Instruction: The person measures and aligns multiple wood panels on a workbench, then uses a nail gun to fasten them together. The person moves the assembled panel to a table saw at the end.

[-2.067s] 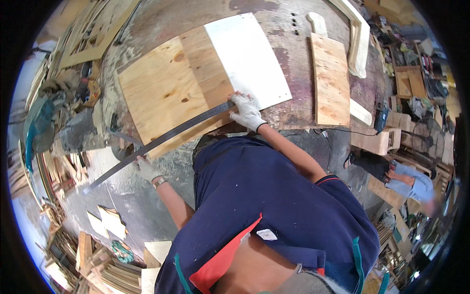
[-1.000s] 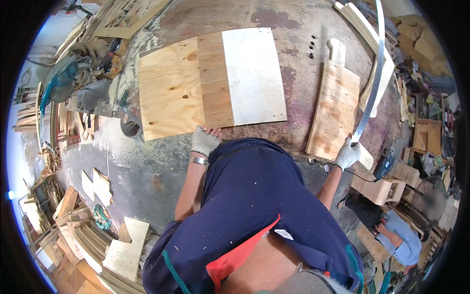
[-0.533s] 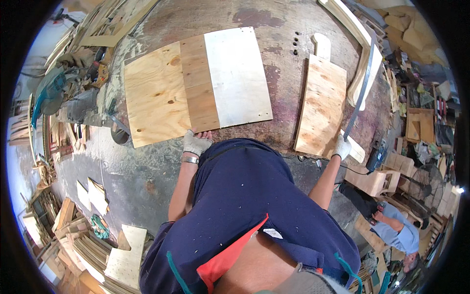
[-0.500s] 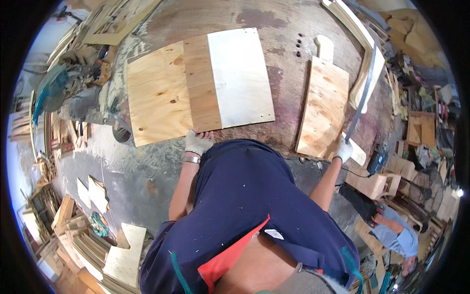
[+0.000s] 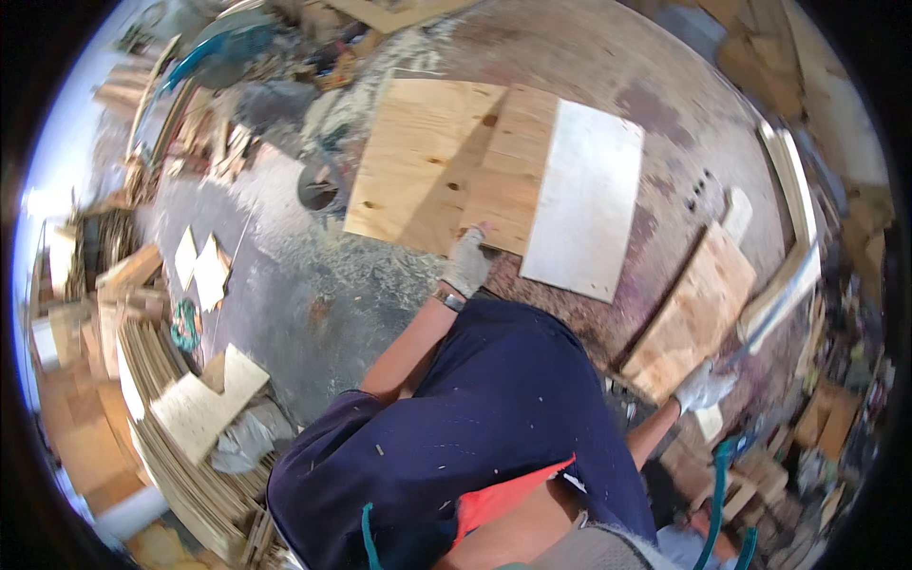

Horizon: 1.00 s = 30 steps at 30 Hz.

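My left hand (image 5: 465, 264), in a pale work glove with bare fingertips, is closed on the near edge of a brown plywood panel (image 5: 513, 171). To the panel's left lies a lighter knotty plywood board (image 5: 418, 161), with a dark wedge of shadow across it. A white board (image 5: 584, 199) lies to the right. My gloved right hand (image 5: 705, 388) is closed around the near end of a long, thin grey strip (image 5: 784, 302), which is blurred. Beside that hand, a narrow plywood piece (image 5: 698, 309) rests on the worktable (image 5: 532, 47).
A pale curved wooden part (image 5: 736, 217) and a long pale moulding (image 5: 793, 190) lie on the right. Several small dark plugs or holes (image 5: 698, 190) show between the boards. Stacked plywood strips (image 5: 157, 408) stand at the lower left. A person (image 5: 684, 541) is partly visible, lower right.
My view has swung, shifting the boards right in the picture. My left hand has moved from the light board's edge to the brown panel, where a shadow now shows. My right hand keeps the grey strip.
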### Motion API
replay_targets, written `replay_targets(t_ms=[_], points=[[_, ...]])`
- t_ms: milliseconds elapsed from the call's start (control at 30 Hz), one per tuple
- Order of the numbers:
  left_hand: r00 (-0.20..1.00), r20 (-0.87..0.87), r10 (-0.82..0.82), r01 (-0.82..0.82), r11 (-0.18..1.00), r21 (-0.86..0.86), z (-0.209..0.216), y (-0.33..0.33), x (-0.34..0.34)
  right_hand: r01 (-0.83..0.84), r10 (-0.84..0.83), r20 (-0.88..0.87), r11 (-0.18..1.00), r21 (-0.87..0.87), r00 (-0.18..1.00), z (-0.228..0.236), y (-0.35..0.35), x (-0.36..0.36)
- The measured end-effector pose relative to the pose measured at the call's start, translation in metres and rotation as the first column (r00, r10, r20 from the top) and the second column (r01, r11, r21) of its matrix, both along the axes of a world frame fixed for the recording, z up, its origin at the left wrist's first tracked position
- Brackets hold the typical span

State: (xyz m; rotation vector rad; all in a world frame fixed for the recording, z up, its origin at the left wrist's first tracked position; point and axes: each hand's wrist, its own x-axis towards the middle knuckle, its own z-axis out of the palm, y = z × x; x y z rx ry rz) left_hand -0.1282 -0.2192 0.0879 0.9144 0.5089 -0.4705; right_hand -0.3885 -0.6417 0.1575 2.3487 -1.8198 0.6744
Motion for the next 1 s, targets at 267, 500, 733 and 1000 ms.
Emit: replay_targets(t_ms=[267, 500, 733, 1000], points=[[0.897, 0.403, 0.180, -0.207, 0.978, 0.024, 0.035, 0.067, 0.051, -0.325, 0.297, 0.167, 0.929, 0.176, 0.940, -0.038, 0.071, 0.062], [0.777, 0.372, 0.508, -0.459, 0.861, -0.219, 0.076, 0.156, 0.188, -0.567, 0.506, 0.263, 0.775, 0.280, 0.822, -0.087, 0.123, 0.089], [0.668, 0.453, 0.591, -0.483, 0.806, -0.341, 0.017, 0.260, 0.333, -0.489, 0.483, 0.133, 0.757, 0.432, 0.865, -0.091, 0.148, 0.111], [0.646, 0.237, 0.726, -0.682, 0.688, -0.248, -0.026, 0.381, 0.419, -0.394, 0.464, 0.008, 0.744, 0.540, 0.886, -0.085, 0.173, 0.133]])
